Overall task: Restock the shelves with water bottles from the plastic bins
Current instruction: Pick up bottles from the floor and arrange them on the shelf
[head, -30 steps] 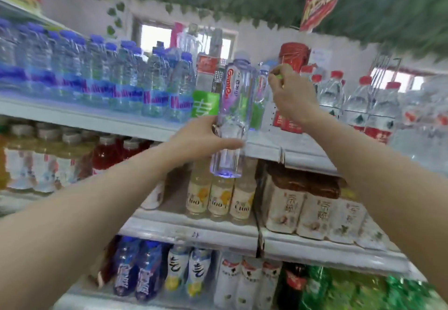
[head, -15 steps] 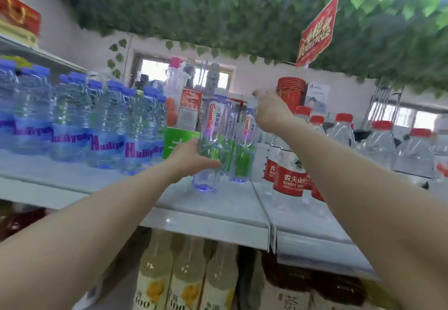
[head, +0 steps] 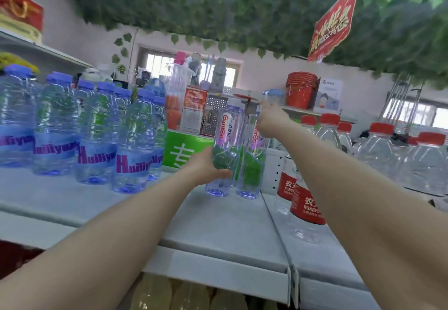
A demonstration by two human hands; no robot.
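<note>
My left hand [head: 210, 166] grips the lower body of a tall slim Ganten water bottle [head: 224, 140] that stands on the grey shelf [head: 218, 232]. A second Ganten bottle [head: 252, 164] stands right beside it, and more stand behind. My right hand [head: 270, 121] reaches over the tops of these bottles at the back; its fingers are hidden behind them, so its hold cannot be made out.
Blue-capped Huiliyuan bottles [head: 131, 144] fill the shelf's left. Red-capped Nongfu bottles [head: 308, 203] and larger jugs [head: 378, 154] stand on the right shelf section. A green box [head: 181, 149] sits behind. Yellow drinks [head: 169, 295] show on the shelf below.
The left hand carried the Ganten bottle up from the lower shelf level and stood it on the top shelf beside the others. The right hand stayed at the bottle tops.
</note>
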